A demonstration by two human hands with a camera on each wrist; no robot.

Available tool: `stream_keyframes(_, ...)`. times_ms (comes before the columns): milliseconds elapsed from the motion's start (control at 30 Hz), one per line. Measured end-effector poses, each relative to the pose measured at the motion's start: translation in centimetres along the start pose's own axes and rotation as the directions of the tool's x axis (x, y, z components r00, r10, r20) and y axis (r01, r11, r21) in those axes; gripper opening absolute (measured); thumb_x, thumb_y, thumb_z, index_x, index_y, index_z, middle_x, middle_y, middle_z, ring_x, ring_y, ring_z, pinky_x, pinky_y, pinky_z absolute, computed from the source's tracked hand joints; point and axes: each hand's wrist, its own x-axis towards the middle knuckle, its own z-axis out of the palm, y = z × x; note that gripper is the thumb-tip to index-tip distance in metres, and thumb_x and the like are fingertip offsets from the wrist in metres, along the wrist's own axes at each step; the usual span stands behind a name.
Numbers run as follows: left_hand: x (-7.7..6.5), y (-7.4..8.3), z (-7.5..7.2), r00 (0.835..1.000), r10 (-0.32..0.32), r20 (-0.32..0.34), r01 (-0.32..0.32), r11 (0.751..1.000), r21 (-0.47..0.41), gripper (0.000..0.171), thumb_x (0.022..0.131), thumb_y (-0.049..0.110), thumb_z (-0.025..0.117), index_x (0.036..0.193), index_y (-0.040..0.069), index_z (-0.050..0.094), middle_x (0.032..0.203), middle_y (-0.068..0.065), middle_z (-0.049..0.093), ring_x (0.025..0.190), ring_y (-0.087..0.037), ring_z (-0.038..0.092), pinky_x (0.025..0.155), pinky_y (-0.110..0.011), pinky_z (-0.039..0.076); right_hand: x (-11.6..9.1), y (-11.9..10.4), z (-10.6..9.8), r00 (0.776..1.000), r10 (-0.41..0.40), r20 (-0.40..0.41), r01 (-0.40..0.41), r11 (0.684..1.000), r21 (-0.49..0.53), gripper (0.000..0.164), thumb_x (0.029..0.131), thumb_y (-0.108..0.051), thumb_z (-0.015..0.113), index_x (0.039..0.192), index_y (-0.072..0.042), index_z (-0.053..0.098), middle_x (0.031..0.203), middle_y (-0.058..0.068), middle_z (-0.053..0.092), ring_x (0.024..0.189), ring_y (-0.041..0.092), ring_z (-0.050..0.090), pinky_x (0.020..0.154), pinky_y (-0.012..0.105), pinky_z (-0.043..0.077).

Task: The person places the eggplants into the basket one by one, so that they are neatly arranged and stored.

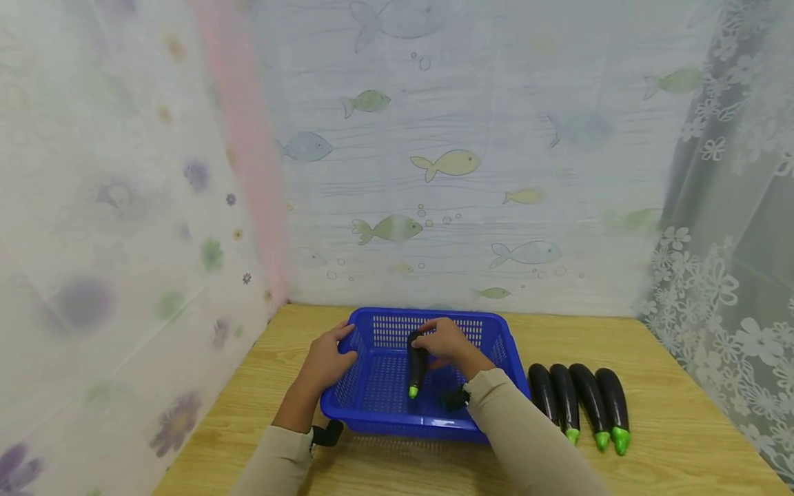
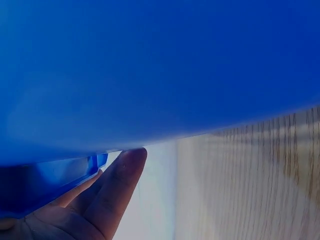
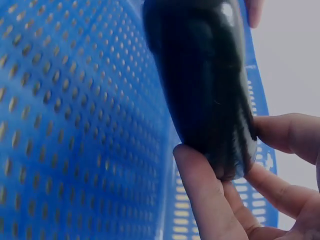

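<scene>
A blue plastic basket point(image 1: 384, 417) with slotted walls sits on the wooden table. At its left rim my left hand point(image 1: 324, 359) holds the edge, thumb toward the inside; the left wrist view shows fingers point(image 2: 117, 195) against the rim. Over the basket's interior, my right hand point(image 1: 449, 342) grips a dark eggplant point(image 1: 418, 365) by its rounded end, its green tip pointing down toward me. In the right wrist view, thumb and fingers surround the eggplant's point(image 3: 202, 85) end. Whether its tip touches the basket floor I cannot tell.
Several more eggplants point(image 1: 595, 406) lie side by side on the table point(image 1: 676, 434), right of the basket, green ends toward me. A curtain point(image 1: 453, 207) printed with fish hangs behind the table, and a floral curtain point(image 1: 143, 275) stands at the left.
</scene>
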Motion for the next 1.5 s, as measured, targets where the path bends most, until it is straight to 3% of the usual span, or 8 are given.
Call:
stream_keyframes(200, -0.1, 0.3, 0.0, 1.0, -0.003, 0.017, 0.003, 1.0, -0.005, 0.062, 0.081, 0.014, 0.062, 0.141, 0.011, 0.047, 0.152, -0.006, 0.037, 0.138, -0.037, 0.033, 0.1, -0.052, 0.04, 0.3, 0.1, 1.0, 0.997, 0.039, 0.072, -0.049, 0.99, 0.129, 0.05, 0.082, -0.01, 0.07, 0.128, 0.0, 0.053, 0.122, 0.026, 0.053, 0.104, 0.039, 0.061, 0.062, 0.046, 0.055)
stream_keyframes(367, -0.1, 0.0, 0.0, 1.0, -0.017, 0.021, 0.018, 1.0, -0.025, 0.062, 0.082, 0.016, 0.063, 0.142, 0.014, 0.047, 0.152, -0.004, 0.035, 0.137, -0.036, 0.034, 0.097, -0.053, 0.043, 0.4, 0.0, 1.8, 0.993, 0.067, 0.092, -0.081, 0.983, 0.162, 0.054, 0.08, -0.01, 0.072, 0.128, 0.001, 0.051, 0.125, 0.025, 0.051, 0.106, 0.041, 0.059, 0.066, 0.047, 0.055)
stream_keyframes(733, -0.2, -0.7, 0.0, 1.0, -0.021, 0.022, 0.021, 0.999, -0.028, 0.062, 0.082, 0.017, 0.065, 0.142, 0.014, 0.047, 0.152, -0.001, 0.035, 0.138, -0.036, 0.033, 0.095, -0.052, 0.044, 0.7, 0.0, 3.6, 0.993, 0.082, 0.091, -0.092, 0.989, 0.118, 0.045, 0.078, -0.008, 0.075, 0.118, 0.0, 0.057, 0.116, 0.023, 0.056, 0.091, 0.033, 0.064, 0.067, 0.046, 0.056)
stream_keyframes(1067, 0.0, -0.7, 0.1, 1.0, -0.024, 0.016, 0.024, 0.999, -0.022, 0.064, 0.08, 0.017, 0.065, 0.142, 0.017, 0.047, 0.151, -0.001, 0.037, 0.133, -0.037, 0.04, 0.082, -0.046, 0.051, 0.9, -0.7, 5.0, 0.994, 0.069, 0.087, -0.073, 0.996, 0.043, 0.045, 0.074, -0.008, 0.079, 0.115, 0.0, 0.059, 0.111, 0.019, 0.059, 0.082, 0.03, 0.065, 0.067, 0.044, 0.056)
stream_keyframes(1500, 0.0, -0.2, 0.0, 0.999, -0.03, 0.023, 0.03, 0.999, -0.013, 0.063, 0.082, 0.017, 0.065, 0.142, 0.015, 0.047, 0.151, -0.003, 0.037, 0.134, -0.037, 0.038, 0.094, -0.055, 0.044, 1.9, -1.0, 6.8, 0.994, 0.089, 0.067, -0.089, 0.996, -0.009, 0.046, 0.071, -0.006, 0.081, 0.111, 0.001, 0.061, 0.106, 0.014, 0.059, 0.082, 0.03, 0.066, 0.073, 0.043, 0.056)
